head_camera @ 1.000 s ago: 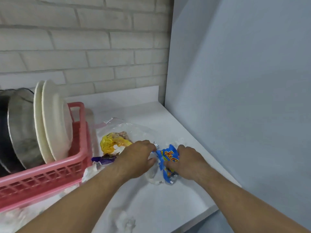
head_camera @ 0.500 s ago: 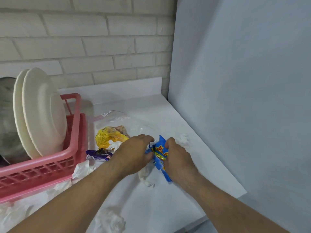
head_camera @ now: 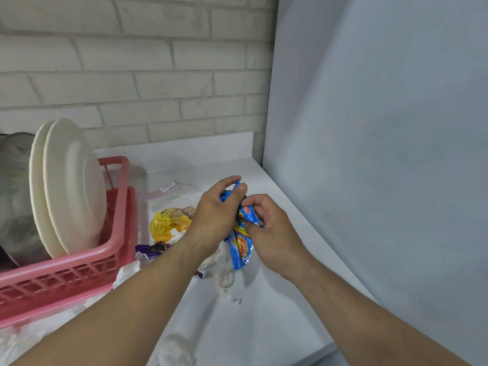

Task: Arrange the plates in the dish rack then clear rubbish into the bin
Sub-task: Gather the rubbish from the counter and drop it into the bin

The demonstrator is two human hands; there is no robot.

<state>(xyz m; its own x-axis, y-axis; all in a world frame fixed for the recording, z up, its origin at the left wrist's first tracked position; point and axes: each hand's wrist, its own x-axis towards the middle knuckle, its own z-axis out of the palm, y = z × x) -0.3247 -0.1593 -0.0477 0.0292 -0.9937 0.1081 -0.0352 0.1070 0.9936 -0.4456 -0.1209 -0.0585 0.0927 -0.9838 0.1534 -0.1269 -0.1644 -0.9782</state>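
Wrapper (head_camera: pixel 241 247) between left hand (head_camera: pixel 214 219), right hand (head_camera: pixel 273 231)

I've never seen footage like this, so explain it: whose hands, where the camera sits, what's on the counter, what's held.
No machine here: a person wears a wide-angle camera on the head, looking down at their own bare hands. The left hand and right hand both grip a crumpled blue snack wrapper above the white counter. On it lie a yellow wrapper, a purple wrapper, a clear plastic bag and crumpled tissues. At left, two white plates stand on edge in a pink dish rack.
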